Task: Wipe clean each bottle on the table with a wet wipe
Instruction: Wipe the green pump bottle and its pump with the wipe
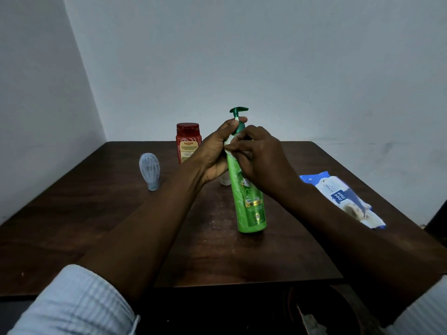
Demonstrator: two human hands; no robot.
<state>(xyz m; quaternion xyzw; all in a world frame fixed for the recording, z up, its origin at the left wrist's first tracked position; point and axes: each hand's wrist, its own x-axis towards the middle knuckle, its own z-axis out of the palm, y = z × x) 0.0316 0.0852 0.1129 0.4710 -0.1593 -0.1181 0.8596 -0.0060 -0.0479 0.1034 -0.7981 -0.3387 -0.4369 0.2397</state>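
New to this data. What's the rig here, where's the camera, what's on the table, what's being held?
There is no robot: a person works bare-handed, filmed by one wide-angle camera on their head that looks down at a dark wooden table. The left hand grips the neck of a green pump shampoo bottle, which stands on the table. The right hand pinches a white wet wipe against the bottle's shoulder. Behind stand a red jar and a pale blue bulb-shaped bottle; a small white item is mostly hidden. A wet wipe pack lies to the right.

"mee mee" upside down on blue-white wipes pack (pixel 343 198), "Karthika" on red bottle (pixel 188 142), partly hidden word, probably "SHAMPOO", on green bottle (pixel 250 201), smaller print unreadable
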